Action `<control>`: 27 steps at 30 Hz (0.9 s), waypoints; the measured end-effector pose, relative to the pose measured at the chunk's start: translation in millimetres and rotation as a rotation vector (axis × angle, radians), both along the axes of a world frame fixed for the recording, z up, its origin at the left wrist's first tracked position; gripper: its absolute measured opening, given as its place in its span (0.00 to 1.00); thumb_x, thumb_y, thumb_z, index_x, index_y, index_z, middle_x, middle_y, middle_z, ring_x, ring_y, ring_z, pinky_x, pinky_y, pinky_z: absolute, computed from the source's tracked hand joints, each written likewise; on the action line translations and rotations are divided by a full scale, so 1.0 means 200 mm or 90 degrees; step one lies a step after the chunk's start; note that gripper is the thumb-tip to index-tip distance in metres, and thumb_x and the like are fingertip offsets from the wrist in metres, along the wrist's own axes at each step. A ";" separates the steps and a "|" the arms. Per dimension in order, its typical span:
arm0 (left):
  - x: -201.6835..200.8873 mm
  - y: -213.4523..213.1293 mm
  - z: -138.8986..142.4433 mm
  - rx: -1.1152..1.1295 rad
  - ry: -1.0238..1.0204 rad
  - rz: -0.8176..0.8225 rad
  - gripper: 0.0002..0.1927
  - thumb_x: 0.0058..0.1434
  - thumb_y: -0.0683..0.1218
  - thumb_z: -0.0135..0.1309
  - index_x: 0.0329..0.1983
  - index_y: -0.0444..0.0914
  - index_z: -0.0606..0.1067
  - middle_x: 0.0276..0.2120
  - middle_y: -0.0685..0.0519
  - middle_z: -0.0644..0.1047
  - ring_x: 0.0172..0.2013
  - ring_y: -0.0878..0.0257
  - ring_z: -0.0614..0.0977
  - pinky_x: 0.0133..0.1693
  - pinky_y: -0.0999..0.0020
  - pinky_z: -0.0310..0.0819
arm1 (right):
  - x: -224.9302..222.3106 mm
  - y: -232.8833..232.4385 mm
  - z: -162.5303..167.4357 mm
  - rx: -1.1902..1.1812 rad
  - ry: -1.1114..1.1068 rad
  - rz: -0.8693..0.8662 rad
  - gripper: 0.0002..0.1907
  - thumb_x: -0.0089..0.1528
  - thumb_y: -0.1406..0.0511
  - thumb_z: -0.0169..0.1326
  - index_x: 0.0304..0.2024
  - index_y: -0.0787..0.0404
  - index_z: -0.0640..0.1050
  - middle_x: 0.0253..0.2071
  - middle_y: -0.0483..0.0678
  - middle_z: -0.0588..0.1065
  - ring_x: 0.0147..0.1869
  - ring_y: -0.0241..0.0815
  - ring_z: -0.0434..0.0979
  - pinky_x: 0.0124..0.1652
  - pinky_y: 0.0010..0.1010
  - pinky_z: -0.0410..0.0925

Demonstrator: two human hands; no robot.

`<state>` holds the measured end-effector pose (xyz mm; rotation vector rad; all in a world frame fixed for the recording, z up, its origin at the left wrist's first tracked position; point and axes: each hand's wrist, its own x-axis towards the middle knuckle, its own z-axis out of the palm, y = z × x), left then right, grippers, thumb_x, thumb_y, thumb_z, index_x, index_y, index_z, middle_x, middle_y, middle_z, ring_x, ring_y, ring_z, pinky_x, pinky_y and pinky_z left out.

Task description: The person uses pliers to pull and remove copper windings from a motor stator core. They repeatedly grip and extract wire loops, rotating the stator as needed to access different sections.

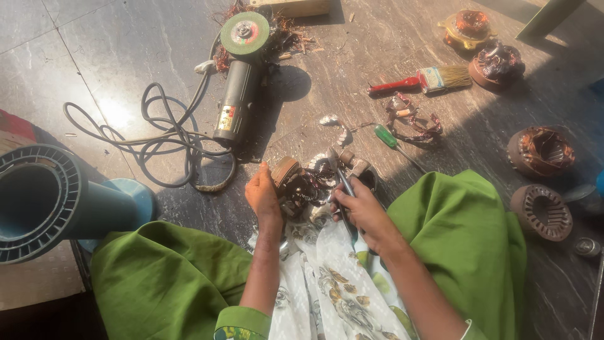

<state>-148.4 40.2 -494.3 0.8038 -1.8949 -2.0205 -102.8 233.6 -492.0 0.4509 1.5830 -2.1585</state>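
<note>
Both hands meet over the lap. Left hand (262, 194) cups a motor stator (294, 184) with its fingers curled round the side; right hand (360, 208) is closed on pliers (340, 175) whose tips sit at the stator's right edge. Beyond the stator lies an angle grinder (239, 88), a red and yellow label on its body. A brush (428, 79) and green screwdriver (391, 141) lie right of the stator.
</note>
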 end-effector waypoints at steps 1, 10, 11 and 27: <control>0.01 0.00 0.01 -0.036 0.003 -0.020 0.27 0.72 0.59 0.50 0.22 0.36 0.71 0.21 0.59 0.66 0.24 0.70 0.64 0.25 0.67 0.55 | 0.01 0.01 0.03 -0.045 0.006 0.016 0.05 0.68 0.69 0.47 0.46 0.63 0.68 0.43 0.51 0.73 0.44 0.41 0.77 0.40 0.34 0.73; 0.01 -0.01 0.09 -0.114 -0.100 -0.149 0.29 0.64 0.66 0.50 0.39 0.38 0.85 0.26 0.52 0.83 0.28 0.67 0.80 0.34 0.68 0.75 | 0.14 -0.11 0.06 -0.170 -0.091 0.183 0.11 0.63 0.73 0.48 0.49 0.64 0.69 0.56 0.54 0.74 0.58 0.43 0.77 0.56 0.35 0.71; 0.01 -0.01 0.08 -0.128 -0.091 -0.146 0.29 0.64 0.66 0.50 0.38 0.38 0.86 0.26 0.52 0.82 0.28 0.67 0.79 0.34 0.68 0.74 | 0.14 -0.12 0.04 -0.143 -0.103 0.191 0.11 0.63 0.73 0.48 0.49 0.63 0.70 0.56 0.54 0.74 0.58 0.42 0.77 0.56 0.34 0.71; 0.04 0.02 -0.03 -0.112 -0.011 -0.086 0.31 0.72 0.62 0.44 0.28 0.32 0.78 0.20 0.55 0.73 0.25 0.69 0.69 0.29 0.67 0.66 | 0.13 -0.15 -0.02 0.300 0.109 0.333 0.13 0.57 0.67 0.49 0.45 0.58 0.69 0.47 0.44 0.71 0.54 0.37 0.70 0.53 0.30 0.62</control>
